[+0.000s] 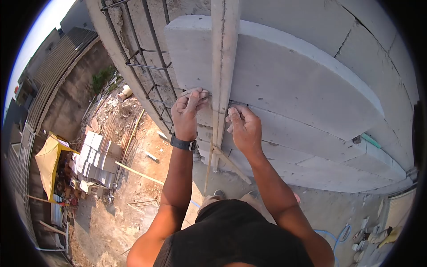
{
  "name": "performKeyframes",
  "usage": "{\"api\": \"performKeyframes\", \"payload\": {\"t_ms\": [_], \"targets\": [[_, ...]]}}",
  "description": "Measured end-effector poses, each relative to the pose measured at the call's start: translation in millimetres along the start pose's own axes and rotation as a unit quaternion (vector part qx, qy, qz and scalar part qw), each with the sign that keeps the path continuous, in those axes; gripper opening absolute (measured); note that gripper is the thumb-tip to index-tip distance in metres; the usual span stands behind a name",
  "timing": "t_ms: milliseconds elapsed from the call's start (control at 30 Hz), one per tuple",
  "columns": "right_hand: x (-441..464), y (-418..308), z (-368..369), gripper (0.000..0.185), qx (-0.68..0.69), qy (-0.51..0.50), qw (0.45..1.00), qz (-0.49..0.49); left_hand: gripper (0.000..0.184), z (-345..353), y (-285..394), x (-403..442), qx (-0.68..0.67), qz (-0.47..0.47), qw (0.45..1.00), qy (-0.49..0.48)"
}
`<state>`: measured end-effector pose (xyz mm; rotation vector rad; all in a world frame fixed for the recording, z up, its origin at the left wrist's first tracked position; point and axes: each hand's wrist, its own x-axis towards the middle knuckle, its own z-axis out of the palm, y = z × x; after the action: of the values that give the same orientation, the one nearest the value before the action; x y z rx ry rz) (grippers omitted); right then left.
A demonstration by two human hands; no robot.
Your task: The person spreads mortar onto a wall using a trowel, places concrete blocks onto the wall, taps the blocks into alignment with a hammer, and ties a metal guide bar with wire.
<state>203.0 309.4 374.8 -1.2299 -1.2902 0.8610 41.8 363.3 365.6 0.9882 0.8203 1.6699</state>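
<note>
My left hand [191, 109], with a dark watch [182, 143] on its wrist, is raised just left of an upright wooden post [221, 66]. Its fingers are curled and pinched together; what they hold, if anything, is too small to make out. On the post's right side my right hand [243, 127] has thumb and fingertips pressed together in the same way, its contents hidden. Behind both hands stands a wall of pale grey blocks [293, 84], with a horizontal joint near my right hand's fingers.
Steel rebar [149, 58] rises at the upper left. A diagonal wooden brace [233, 165] meets the post low down. Far below at left are stacked blocks [100, 155] and a yellow canopy [50, 162]. A blue hose [342, 233] lies at lower right.
</note>
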Motion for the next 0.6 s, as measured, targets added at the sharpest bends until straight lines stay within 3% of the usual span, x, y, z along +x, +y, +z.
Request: {"api": "performKeyframes", "payload": {"t_ms": [167,333,467,533,600], "targets": [[2.5,0.3,10.9,0.019,0.143,0.019,0.988,0.057,0.028,3.7,-3.3,2.8,-0.028,-0.025,0.999,0.011],[0.1,2.6,19.1,0.012,0.323,0.065,0.935,0.131,0.023,13.4,-1.4,1.2,-0.023,0.018,0.999,0.030],[-2.9,-0.6,22.2,0.013,0.366,0.066,0.918,0.139,0.022,16.1,2.2,0.1,0.008,0.008,0.999,0.039],[-4.7,0.8,22.3,0.015,0.363,0.033,0.929,0.066,0.020,17.8,1.9,-0.1,0.000,-0.017,1.000,-0.001],[-3.4,0.5,19.2,0.017,0.360,0.009,0.931,0.057,0.019,17.6,0.9,-0.5,0.013,-0.011,1.000,0.006]]}}
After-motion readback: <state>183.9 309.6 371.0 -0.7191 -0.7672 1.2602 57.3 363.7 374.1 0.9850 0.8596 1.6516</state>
